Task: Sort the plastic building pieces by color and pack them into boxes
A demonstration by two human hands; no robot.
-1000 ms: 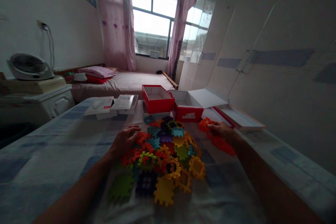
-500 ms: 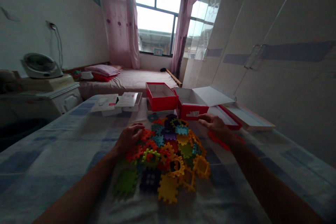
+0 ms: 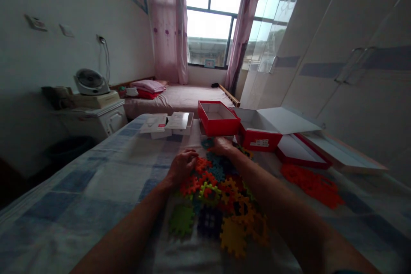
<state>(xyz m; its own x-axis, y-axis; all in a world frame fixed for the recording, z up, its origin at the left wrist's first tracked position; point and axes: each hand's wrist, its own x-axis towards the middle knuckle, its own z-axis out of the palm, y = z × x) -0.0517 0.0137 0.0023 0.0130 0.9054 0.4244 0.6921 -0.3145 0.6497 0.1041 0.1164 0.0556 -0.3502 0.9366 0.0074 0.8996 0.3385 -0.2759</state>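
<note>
A heap of colourful interlocking plastic pieces with toothed edges lies on the checked cloth. Orange-red pieces (image 3: 190, 185) sit at its left side, beside the loosely curved, slightly parted fingers of my left hand (image 3: 183, 165). Over the far end of the heap reaches my right hand (image 3: 224, 146). Its fingers point down by an orange-red piece (image 3: 212, 149), too blurred to show whether they grip it. Nearer to me are a green square piece (image 3: 181, 219), a dark purple piece (image 3: 209, 221) and a yellow piece (image 3: 233, 235). My right forearm hides part of the heap.
A separate group of orange-red pieces (image 3: 313, 184) lies to the right. Behind the heap stand an open red box (image 3: 219, 127) and another red box (image 3: 261, 141), with shallow box lids (image 3: 302, 154) beside them. White boxes (image 3: 180, 122) are at the back left.
My right hand has swung left from near the separate orange-red pieces to the heap's far end. My left hand stays beside the heap. The camera view has turned left.
</note>
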